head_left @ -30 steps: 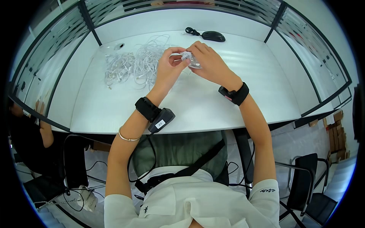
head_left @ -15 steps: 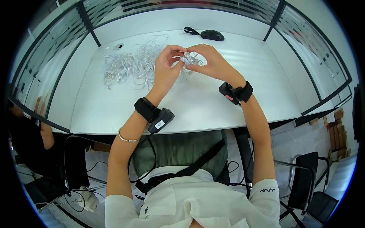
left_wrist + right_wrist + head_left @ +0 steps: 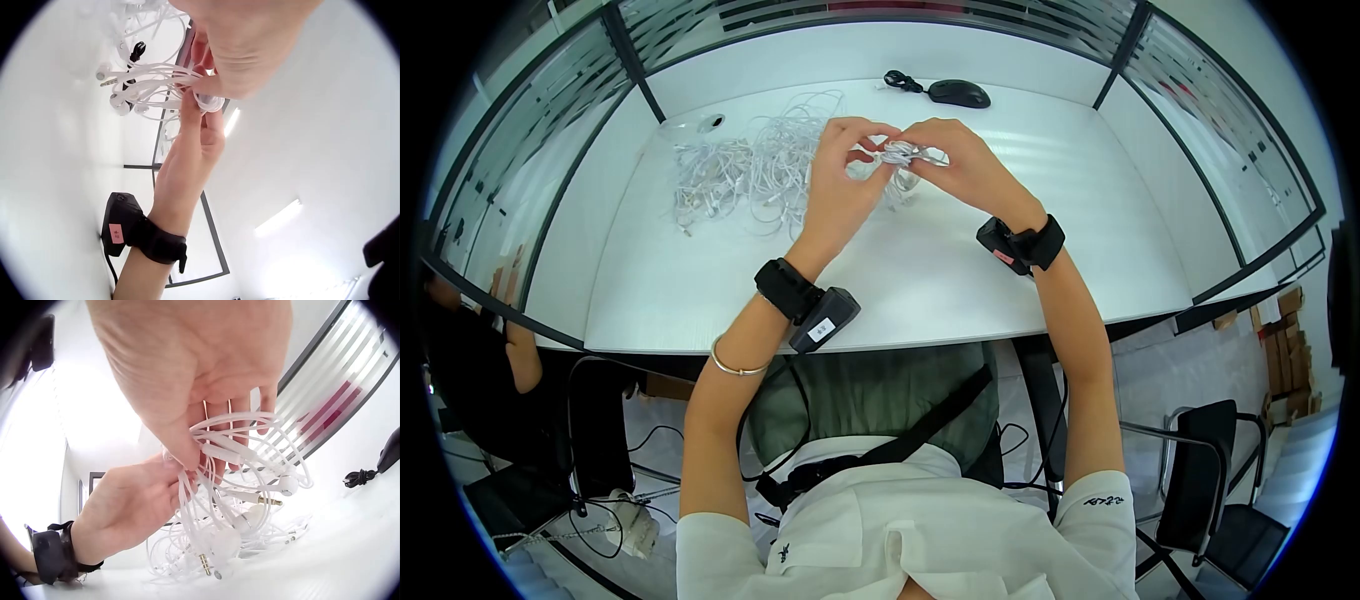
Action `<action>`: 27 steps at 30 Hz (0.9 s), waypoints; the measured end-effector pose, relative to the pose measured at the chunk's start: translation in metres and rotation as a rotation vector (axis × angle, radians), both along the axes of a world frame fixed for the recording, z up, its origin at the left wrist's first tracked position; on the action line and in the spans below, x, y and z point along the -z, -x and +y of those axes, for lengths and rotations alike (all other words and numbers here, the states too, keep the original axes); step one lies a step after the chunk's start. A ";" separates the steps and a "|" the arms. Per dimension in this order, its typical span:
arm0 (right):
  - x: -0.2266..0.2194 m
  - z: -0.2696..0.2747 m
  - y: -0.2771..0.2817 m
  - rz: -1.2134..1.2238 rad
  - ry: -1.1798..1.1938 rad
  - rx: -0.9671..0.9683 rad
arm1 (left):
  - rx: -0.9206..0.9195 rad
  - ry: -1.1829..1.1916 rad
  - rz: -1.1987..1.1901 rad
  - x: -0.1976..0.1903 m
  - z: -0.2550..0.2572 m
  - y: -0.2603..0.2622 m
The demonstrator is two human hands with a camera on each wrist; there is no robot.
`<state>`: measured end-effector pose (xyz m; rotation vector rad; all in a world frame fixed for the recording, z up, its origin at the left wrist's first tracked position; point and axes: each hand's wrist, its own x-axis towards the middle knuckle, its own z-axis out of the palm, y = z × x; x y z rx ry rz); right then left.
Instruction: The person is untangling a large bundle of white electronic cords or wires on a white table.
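Note:
Between my two hands, above the table, is a looped bundle of white wired earphones (image 3: 899,153). My left hand (image 3: 838,185) pinches the left end of the coil between thumb and fingers. From the other side, the thumb and fingers of my right hand (image 3: 970,165) pinch the cables. In the right wrist view, loops hang past the right fingers, with a round earbud (image 3: 288,484) and gold-tipped plugs (image 3: 269,501) dangling. A plug (image 3: 109,82) and earbuds also stick out of the bundle in the left wrist view.
A tangled pile of white earphones (image 3: 785,165) lies left of my hands, with another heap (image 3: 710,180) beside it. Toward the back is a black mouse (image 3: 958,94) with its cord bundled. Low partitions (image 3: 870,50) enclose the white table (image 3: 960,290). Someone sits at the far left.
The right hand has turned from lying over the bundle to pinching it from the right, its thumb now nearer the fingers. The bundle has shifted between the hands. The left hand keeps its hold.

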<state>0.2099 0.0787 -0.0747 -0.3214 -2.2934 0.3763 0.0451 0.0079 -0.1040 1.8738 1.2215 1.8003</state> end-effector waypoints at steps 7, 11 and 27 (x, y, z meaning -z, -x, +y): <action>0.001 0.007 0.003 -0.055 0.008 -0.097 | -0.071 -0.046 0.089 -0.004 -0.005 -0.004; 0.006 0.000 0.001 -0.158 0.208 -0.090 | -0.097 -0.094 0.108 -0.003 -0.003 -0.004; 0.009 -0.001 0.016 -0.139 0.505 -0.172 | -0.070 -0.035 -0.194 -0.001 -0.003 -0.008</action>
